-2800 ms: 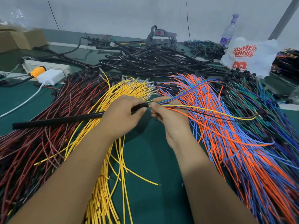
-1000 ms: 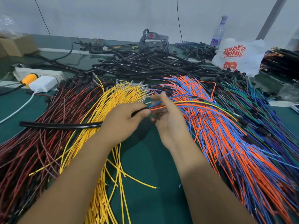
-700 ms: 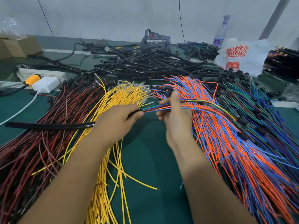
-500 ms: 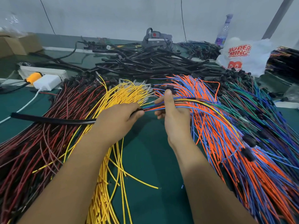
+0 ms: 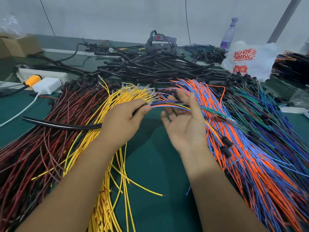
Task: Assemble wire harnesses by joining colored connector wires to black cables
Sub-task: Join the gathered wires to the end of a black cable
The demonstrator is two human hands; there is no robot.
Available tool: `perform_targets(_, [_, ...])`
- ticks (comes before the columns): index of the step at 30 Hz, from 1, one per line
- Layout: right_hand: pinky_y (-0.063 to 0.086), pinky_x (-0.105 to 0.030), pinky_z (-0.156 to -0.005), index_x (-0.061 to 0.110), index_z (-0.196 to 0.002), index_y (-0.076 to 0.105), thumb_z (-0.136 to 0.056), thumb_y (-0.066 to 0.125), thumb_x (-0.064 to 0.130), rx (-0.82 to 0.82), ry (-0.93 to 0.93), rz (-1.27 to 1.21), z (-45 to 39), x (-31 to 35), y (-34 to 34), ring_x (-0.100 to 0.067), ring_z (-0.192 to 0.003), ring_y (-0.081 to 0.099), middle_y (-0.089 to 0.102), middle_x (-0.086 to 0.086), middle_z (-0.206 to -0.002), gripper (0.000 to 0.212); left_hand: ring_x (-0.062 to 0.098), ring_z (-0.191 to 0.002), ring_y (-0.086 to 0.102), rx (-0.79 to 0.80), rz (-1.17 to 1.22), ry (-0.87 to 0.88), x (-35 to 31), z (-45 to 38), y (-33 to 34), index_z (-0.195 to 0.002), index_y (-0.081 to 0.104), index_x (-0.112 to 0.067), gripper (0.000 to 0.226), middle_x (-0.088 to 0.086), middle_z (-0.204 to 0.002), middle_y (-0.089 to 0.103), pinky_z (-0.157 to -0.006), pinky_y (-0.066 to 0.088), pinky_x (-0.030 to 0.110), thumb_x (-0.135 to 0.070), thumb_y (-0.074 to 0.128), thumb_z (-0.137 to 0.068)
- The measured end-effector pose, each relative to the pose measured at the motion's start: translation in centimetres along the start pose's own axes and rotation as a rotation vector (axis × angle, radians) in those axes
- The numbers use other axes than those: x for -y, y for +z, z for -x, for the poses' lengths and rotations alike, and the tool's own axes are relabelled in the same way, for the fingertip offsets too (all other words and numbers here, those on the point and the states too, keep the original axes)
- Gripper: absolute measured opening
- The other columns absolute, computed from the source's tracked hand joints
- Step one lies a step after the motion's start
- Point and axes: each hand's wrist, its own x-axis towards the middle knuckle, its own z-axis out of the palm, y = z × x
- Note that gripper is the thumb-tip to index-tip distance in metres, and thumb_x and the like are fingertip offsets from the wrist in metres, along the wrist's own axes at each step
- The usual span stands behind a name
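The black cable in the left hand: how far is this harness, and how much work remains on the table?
Done: coloured wires already enter the end of the black cable.
In hand: the left hand grips that end; the right hand is open, palm up, under the wires.
Left: a heap of black cables behind, and large piles of yellow wires, red wires and orange and blue wires.

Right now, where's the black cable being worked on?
Head view, left of centre: black cable lies across the red wires, its near end gripped by the left hand.

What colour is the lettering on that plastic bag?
Red, on the white plastic bag; head view.
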Motion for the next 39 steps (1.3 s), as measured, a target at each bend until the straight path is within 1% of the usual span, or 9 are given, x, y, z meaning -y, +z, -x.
perform_targets(4, [0.044, -0.023, -0.065, 0.02, -0.078, 0.062, -0.086, 0.058, 0.043, -0.175, -0.061, 0.018, -0.4, 0.0, -0.4, -0.01, -0.069, 0.057, 0.064, 0.002, -0.074, 0.025, 0.009, -0.053, 0.043, 0.106, -0.169, -0.02, 0.8, 0.2, -0.5, -0.08, 0.052, -0.025, 0.031, -0.003, -0.056, 0.045, -0.046, 0.023, 0.029, -0.05, 0.041, -0.096])
perform_targets(10, [0.047, -0.025, -0.056, 0.021, -0.044, 0.063, -0.099, 0.049, 0.039, -0.332, -0.337, 0.56, -0.9, -1.2, 0.0, -0.008, -0.048, 0.056, 0.063, 0.003, -0.054, 0.06, 0.004, -0.059, 0.046, 0.225, -0.279, -0.034, 1.0, 0.5, -0.9, -0.082, 0.053, -0.029, 0.039, -0.008, -0.061, 0.051, -0.049, 0.032, 0.029, -0.066, 0.042, -0.085])
perform_targets(13, [0.048, -0.023, -0.052, 0.022, -0.046, 0.063, -0.1, 0.049, 0.036, -0.245, -0.377, 0.645, -0.9, -2.0, 0.4, -0.01, -0.054, 0.059, 0.064, 0.003, -0.056, 0.058, 0.002, -0.06, 0.045, 0.214, -0.333, 0.004, 0.7, 0.4, -0.7, -0.08, 0.053, -0.028, 0.035, -0.009, -0.062, 0.051, -0.049, 0.032, 0.028, -0.062, 0.046, -0.087])
perform_targets(16, [0.049, -0.037, -0.067, 0.02, -0.054, 0.063, -0.098, 0.052, 0.034, -0.137, -0.321, 0.714, -0.9, -3.0, 0.6, -0.017, -0.066, 0.06, 0.064, 0.002, -0.061, 0.047, 0.002, -0.054, 0.043, 0.19, -0.27, 0.045, 0.2, 0.4, -0.3, -0.073, 0.05, -0.028, 0.031, -0.01, -0.056, 0.048, -0.047, 0.027, 0.027, -0.056, 0.053, -0.087])
perform_targets(21, [0.046, -0.022, -0.068, 0.024, -0.079, 0.068, -0.094, 0.056, 0.034, -0.004, -0.248, 0.8, -0.6, -3.4, 0.6, -0.009, -0.078, 0.061, 0.066, 0.007, -0.077, 0.022, 0.002, -0.051, 0.04, 0.169, -0.201, 0.073, -0.5, 0.6, -0.1, -0.062, 0.035, -0.04, 0.03, -0.015, -0.053, 0.042, -0.045, 0.024, 0.025, -0.054, 0.052, -0.082])
perform_targets(26, [0.051, -0.023, -0.074, 0.031, -0.089, 0.072, -0.095, 0.05, 0.032, 0.141, -0.223, 0.776, -0.3, -2.9, 0.4, -0.006, -0.09, 0.063, 0.071, 0.008, -0.095, 0.023, 0.005, -0.054, 0.041, 0.167, -0.198, 0.097, 0.0, 0.5, 0.3, -0.102, 0.059, -0.035, 0.018, -0.017, -0.061, 0.043, -0.046, 0.026, 0.024, -0.046, 0.052, -0.09])
perform_targets(30, [0.049, -0.035, -0.082, 0.028, -0.089, 0.074, -0.091, 0.058, 0.033, 0.055, -0.144, 0.726, -0.2, -2.9, 0.4, -0.018, -0.092, 0.064, 0.072, 0.002, -0.095, 0.017, 0.013, -0.061, 0.05, 0.167, -0.172, 0.086, -0.1, 0.5, 0.3, -0.111, 0.053, -0.04, 0.022, -0.014, -0.065, 0.049, -0.049, 0.034, 0.029, -0.04, 0.041, -0.093])
perform_targets(34, [0.045, -0.022, -0.06, 0.015, -0.097, 0.069, -0.089, 0.066, 0.019, -0.135, -0.073, 0.449, -0.4, -2.4, 0.4, -0.01, -0.059, 0.059, 0.069, 0.002, -0.082, 0.009, 0.008, -0.054, 0.045, 0.154, -0.241, 0.055, 0.1, 0.6, 0.1, -0.083, 0.04, -0.034, 0.018, -0.007, -0.057, 0.046, -0.045, 0.024, 0.029, -0.046, 0.038, -0.096])
perform_targets(39, [0.045, -0.021, -0.058, 0.014, -0.095, 0.065, -0.088, 0.066, 0.014, -0.152, -0.045, 0.408, -0.3, -2.0, 0.5, -0.01, -0.054, 0.054, 0.066, -0.002, -0.079, 0.006, 0.007, -0.05, 0.042, 0.13, -0.251, 0.033, 0.3, 0.6, -0.1, -0.079, 0.041, -0.029, 0.026, -0.005, -0.053, 0.043, -0.045, 0.02, 0.029, -0.05, 0.04, -0.094])
